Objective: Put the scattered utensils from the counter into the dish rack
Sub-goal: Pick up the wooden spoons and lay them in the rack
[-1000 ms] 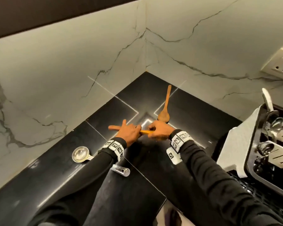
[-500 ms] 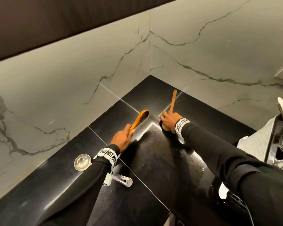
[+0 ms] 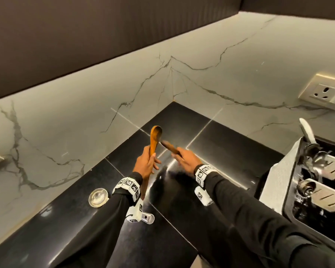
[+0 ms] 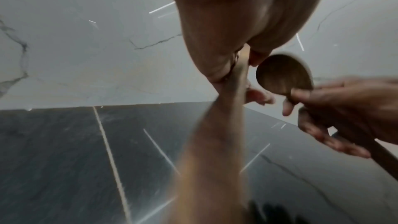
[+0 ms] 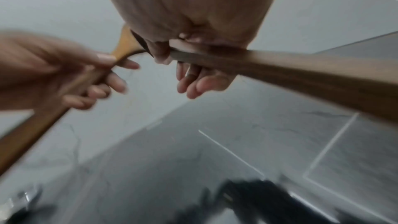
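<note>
My left hand [image 3: 146,165] grips the handle of a light orange wooden spoon [image 3: 155,135], bowl up, above the black counter [image 3: 220,144]. Close to its right, my right hand [image 3: 187,158] holds a darker wooden spoon [image 3: 168,147], blurred, with its end by the orange spoon's bowl. In the left wrist view the orange handle [image 4: 215,142] runs through my left fingers and the dark spoon's bowl [image 4: 284,74] sits at my right hand [image 4: 349,108]. In the right wrist view the dark handle [image 5: 301,74] crosses my right palm. The dish rack [image 3: 278,180] stands at the right edge.
A metal ladle lies on the counter under my left forearm, its round bowl [image 3: 98,197] to the left and its handle end [image 3: 148,218] to the right. Several metal utensils [image 3: 329,198] sit in the rack. A wall socket [image 3: 327,93] is above it.
My right hand has lifted the darker spoon off the counter. The left hand has raised the orange spoon higher, and both spoons now meet in the air.
</note>
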